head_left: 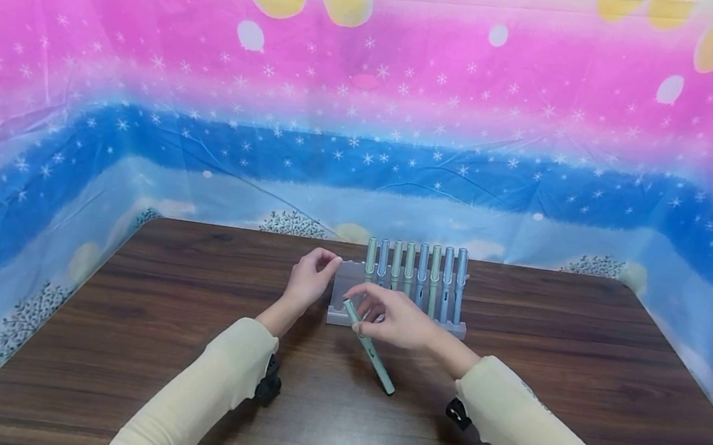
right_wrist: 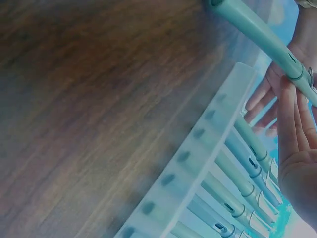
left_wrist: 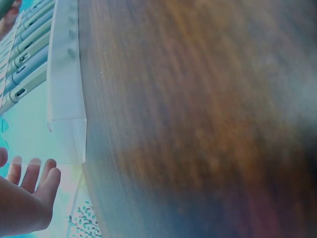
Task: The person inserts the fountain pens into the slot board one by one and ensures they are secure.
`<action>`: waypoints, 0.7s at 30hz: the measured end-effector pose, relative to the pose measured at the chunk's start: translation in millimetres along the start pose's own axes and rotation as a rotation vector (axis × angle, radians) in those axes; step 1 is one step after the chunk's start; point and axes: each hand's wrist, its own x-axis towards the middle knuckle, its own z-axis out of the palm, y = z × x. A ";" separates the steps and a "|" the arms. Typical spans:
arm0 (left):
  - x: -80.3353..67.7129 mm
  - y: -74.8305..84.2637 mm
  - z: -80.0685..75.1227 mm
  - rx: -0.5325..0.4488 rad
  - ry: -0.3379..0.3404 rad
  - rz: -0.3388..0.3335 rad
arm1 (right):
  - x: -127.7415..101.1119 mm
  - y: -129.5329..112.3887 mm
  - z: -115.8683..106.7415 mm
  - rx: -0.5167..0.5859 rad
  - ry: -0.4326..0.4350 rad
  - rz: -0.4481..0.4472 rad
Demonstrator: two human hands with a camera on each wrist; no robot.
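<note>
A pale green fountain pen (head_left: 377, 359) slants in front of a clear pen rack (head_left: 339, 316), its capped end up and its lower end toward the person. My right hand (head_left: 399, 321) pinches it near the cap between thumb and fingers; the right wrist view shows the same pen (right_wrist: 265, 39) across the fingertips. At the rack's upper left corner, my left hand (head_left: 310, 280) grips the edge with thumb and fingers. In the left wrist view, the fingers of that hand (left_wrist: 29, 198) show beside the rack's clear end (left_wrist: 64, 141).
Several capped green and blue pens (head_left: 446, 284) stand in a row in the rack, filling its middle and right; its left part holds none. The brown wooden table (head_left: 177, 290) extends around it, with a patterned cloth (head_left: 363, 164) hanging behind and at both sides.
</note>
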 end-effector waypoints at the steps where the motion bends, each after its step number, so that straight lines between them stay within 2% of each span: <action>1: 0.2 0.0 0.1 -0.005 -0.001 0.003 | -0.6 -6.1 -1.7 0.004 0.009 0.004; 5: 0.3 -0.4 0.2 -0.010 0.001 0.013 | -3.2 -24.4 -6.9 0.015 0.035 0.019; 11: 0.2 1.4 0.0 -0.007 -0.001 -0.009 | 5.7 2.5 -8.5 -0.006 0.065 0.005; 17: 0.2 0.7 0.2 -0.011 -0.003 -0.022 | 9.3 6.6 -15.6 -0.040 0.090 -0.034; 21: 0.2 0.5 0.3 -0.013 -0.004 -0.025 | 10.8 5.0 -18.7 -0.045 0.100 -0.008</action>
